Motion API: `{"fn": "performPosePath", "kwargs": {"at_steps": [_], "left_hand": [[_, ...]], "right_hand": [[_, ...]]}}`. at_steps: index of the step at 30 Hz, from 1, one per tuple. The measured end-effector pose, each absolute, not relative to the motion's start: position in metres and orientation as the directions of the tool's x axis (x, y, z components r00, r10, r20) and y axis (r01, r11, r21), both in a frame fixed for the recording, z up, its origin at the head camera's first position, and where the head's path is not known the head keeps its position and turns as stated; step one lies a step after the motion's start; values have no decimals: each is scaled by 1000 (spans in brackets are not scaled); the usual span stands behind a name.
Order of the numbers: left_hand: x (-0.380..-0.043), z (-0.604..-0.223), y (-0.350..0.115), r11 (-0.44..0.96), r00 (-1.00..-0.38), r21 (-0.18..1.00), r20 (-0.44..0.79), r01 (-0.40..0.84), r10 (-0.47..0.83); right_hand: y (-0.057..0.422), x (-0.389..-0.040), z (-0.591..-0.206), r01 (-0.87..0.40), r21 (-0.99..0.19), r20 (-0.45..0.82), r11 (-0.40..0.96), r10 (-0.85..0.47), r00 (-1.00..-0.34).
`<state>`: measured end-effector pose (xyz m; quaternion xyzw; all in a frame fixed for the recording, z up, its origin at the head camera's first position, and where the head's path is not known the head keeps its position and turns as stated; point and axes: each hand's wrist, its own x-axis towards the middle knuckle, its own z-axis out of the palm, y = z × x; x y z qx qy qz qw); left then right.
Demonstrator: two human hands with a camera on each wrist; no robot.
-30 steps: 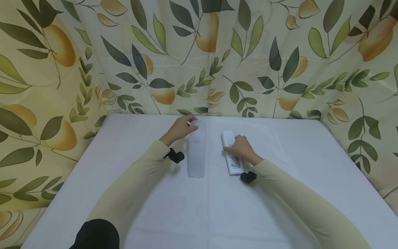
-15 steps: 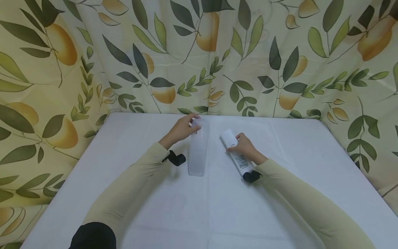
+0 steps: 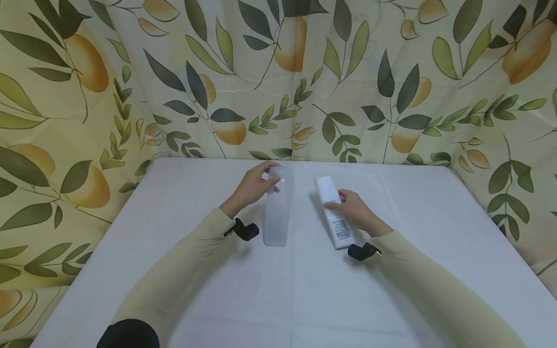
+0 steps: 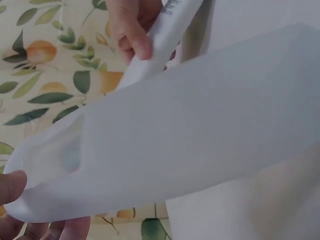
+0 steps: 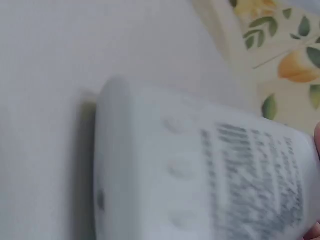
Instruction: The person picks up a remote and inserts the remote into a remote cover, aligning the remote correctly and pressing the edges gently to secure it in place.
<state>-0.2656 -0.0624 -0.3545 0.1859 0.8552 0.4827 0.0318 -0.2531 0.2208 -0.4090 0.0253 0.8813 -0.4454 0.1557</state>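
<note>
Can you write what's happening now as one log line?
left hand: holds translucent cover | right hand: holds white printed device | cover and device: apart

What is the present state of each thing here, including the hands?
Translucent cover, held, nothing visible inside
White device, held, printed side up
Left hand, pinching the cover's far end
Right hand, gripping the device
White tablecloth, spread, faintly creased
Patterned curtain, hanging
Wrist cameras, worn

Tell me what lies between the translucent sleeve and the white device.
Nothing lies between the translucent sleeve and the white device: the head view shows that stretch as bare white tabletop.
</note>
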Motion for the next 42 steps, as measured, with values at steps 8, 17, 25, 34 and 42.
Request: {"fn": "performPosePath", "kwargs": {"at_steps": [8, 17, 25, 34, 42], "left_hand": [[-251, -348, -55, 374, -944, 899, 110, 228, 312], [-227, -347, -34, 174, -911, 980, -160, -100, 380], [-236, -377, -14, 357, -879, 934, -147, 28, 454], [-260, -412, -13, 325, -779, 944, -248, -61, 576], [-255, -410, -20, 172, -689, 962, -272, -211, 672]], "right_hand": [[217, -229, -361, 152, -947, -195, 284, -131, -972], [204, -208, -306, -10, -990, 38, -143, -194, -980], [183, -225, -314, 6, -959, 65, -284, -238, -969], [177, -255, -365, 138, -898, -36, -417, -243, -969], [185, -255, -378, 89, -911, 82, -403, -389, -917]]}}
